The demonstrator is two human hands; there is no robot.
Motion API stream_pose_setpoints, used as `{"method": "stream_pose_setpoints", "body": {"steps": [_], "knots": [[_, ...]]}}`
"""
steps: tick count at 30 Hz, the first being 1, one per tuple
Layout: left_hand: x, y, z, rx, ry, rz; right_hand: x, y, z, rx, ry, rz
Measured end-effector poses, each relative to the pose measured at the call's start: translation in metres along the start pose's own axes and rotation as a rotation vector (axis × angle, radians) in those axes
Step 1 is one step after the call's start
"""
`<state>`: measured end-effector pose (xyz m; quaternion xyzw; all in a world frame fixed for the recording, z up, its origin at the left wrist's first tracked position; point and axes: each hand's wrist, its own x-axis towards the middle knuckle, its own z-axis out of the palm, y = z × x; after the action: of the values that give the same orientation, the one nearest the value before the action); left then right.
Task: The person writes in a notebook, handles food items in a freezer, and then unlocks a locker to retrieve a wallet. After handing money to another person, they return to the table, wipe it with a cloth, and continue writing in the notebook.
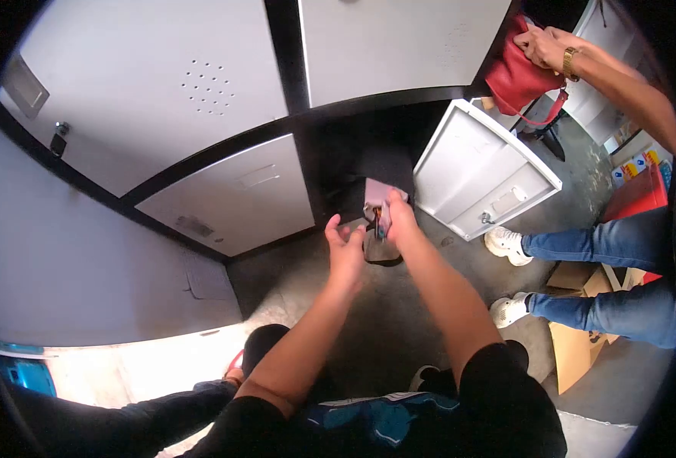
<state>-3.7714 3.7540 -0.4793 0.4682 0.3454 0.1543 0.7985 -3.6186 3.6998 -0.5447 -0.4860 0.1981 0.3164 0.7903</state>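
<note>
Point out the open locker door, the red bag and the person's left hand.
open locker door (484,169): head view, middle of the inner panel.
red bag (515,75): head view, side of the body.
left hand (345,250): head view, the palm.

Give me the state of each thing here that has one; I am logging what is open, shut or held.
Lower locker door: swung open.
Upper locker doors: shut.
Left hand: open, empty.
Right hand: gripping a small item at the open locker.
Red bag: held up by another person's hand.
</note>
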Motion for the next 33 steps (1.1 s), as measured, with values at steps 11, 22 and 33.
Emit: {"method": "stream_pose_setpoints", "body": {"steps": [11,22,33], "knots": [[-0.014,0.028,-0.022,-0.138,-0.036,-0.02,0.078,-0.006,0.037,-0.967,0.053,-0.333],[0.085,-0.049,-0.046,0.488,-0.162,-0.129,0.128,0.009,-0.019,-0.134,-0.016,-0.118],[0.202,-0.069,0.021,0.928,0.211,0.208,0.033,-0.043,-0.009,-1.102,0.619,-0.921]]}}
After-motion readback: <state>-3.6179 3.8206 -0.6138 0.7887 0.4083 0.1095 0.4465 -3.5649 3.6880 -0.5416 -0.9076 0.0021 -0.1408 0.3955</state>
